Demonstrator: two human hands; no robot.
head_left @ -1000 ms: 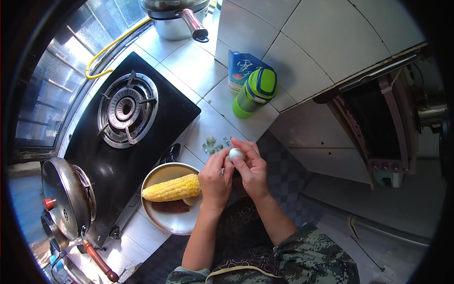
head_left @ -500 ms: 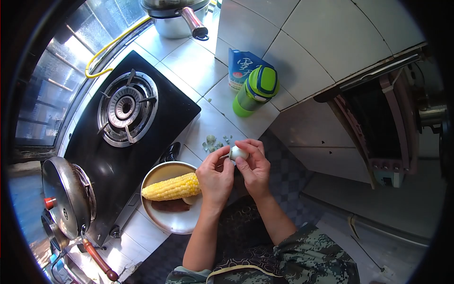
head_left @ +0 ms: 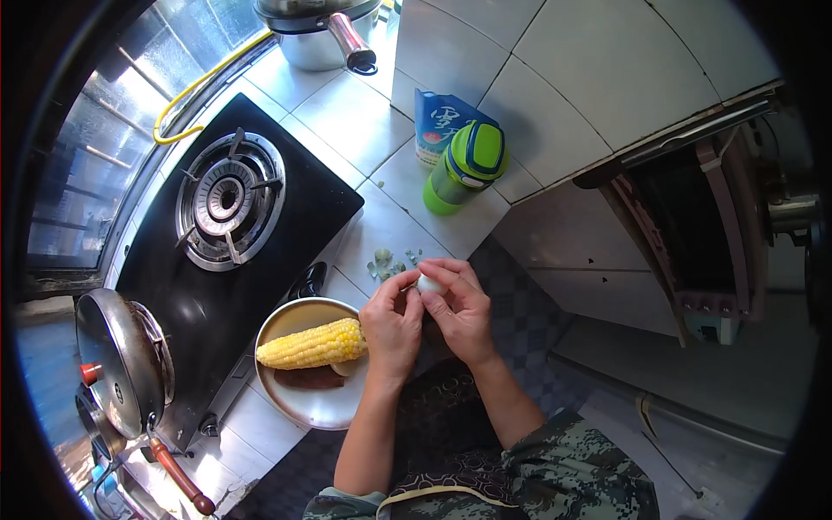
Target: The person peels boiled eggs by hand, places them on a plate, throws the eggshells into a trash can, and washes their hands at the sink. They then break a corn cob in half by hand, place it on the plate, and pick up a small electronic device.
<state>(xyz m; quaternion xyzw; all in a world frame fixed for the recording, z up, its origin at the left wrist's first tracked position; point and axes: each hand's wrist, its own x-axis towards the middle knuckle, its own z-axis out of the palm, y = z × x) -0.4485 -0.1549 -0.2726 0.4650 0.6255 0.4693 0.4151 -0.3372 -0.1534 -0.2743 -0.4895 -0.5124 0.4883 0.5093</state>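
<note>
Between my two hands sits a white egg, mostly covered by fingers. My left hand pinches its left side with thumb and fingertips. My right hand curls over the top and right, its thumb pressed against the near side. Just beyond the fingers, pale greenish pieces of eggshell lie scattered on the tiled counter. Beside my left wrist is a round metal plate. It bears a yellow corn cob, a flat reddish-brown piece of food and a pale rounded thing partly hidden under the cob.
A black gas stove stands to the left, with a lidded pan on its near burner. A green bottle and a blue packet are on the counter ahead. At the back stands a pot with its handle pointing inward.
My right fingers have closed further over the egg, so less of it shows. The whole view has shifted very slightly; the plate and shell pieces stay put.
</note>
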